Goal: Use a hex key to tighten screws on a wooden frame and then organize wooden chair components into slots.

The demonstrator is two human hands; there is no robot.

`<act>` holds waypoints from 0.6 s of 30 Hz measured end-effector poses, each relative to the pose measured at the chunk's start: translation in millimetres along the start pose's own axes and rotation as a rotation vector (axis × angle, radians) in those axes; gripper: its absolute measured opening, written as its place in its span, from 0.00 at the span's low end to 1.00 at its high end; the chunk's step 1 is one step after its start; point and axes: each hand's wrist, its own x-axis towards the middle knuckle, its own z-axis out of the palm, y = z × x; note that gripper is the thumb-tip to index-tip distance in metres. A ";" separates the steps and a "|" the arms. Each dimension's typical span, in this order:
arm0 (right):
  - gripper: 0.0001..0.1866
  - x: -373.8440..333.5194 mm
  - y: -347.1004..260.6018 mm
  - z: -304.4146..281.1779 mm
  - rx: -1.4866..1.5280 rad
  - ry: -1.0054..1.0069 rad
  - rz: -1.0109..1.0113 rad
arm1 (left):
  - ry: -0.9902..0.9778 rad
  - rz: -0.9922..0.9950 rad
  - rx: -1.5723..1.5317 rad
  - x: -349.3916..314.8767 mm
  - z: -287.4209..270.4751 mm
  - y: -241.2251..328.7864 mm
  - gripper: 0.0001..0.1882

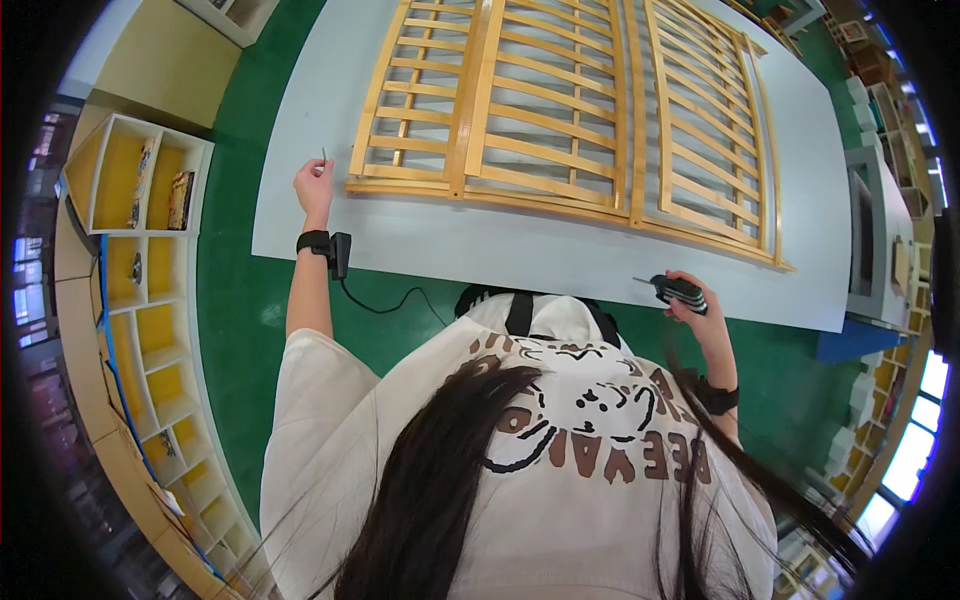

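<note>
My left hand (314,192) is raised over the left part of the white table (315,95), near the corner of a slatted wooden frame. Its fingertips pinch a thin, dark metal piece (323,155) that stands upright; it looks like a screw or bolt, too small to be sure. Close to the table's near edge, my right hand (702,308) grips a black folding hex key set (680,293) with one thin key pointing left. Lying across the table is the light wooden frame (465,110), made of three slatted sections joined by rails. Neither hand touches it.
A black box (340,256) is strapped to my left wrist, and its cable (385,310) hangs toward my lap. White shelves (165,236) with yellow backs line the left side. A grey cabinet (865,235) stands beyond the table's right end. The floor (235,300) is green.
</note>
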 end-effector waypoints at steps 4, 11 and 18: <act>0.17 -7.0 -2.9 30.7 0.043 0.012 -0.027 | -0.020 0.022 -0.071 2.3 -24.7 21.1 0.09; 0.16 -14.0 1.9 67.4 0.079 0.008 0.025 | -0.094 -0.026 -0.022 29.1 -9.2 -41.5 0.09; 0.17 -23.0 11.1 89.3 0.080 0.007 0.034 | -0.124 -0.009 -0.132 40.9 3.6 -49.2 0.10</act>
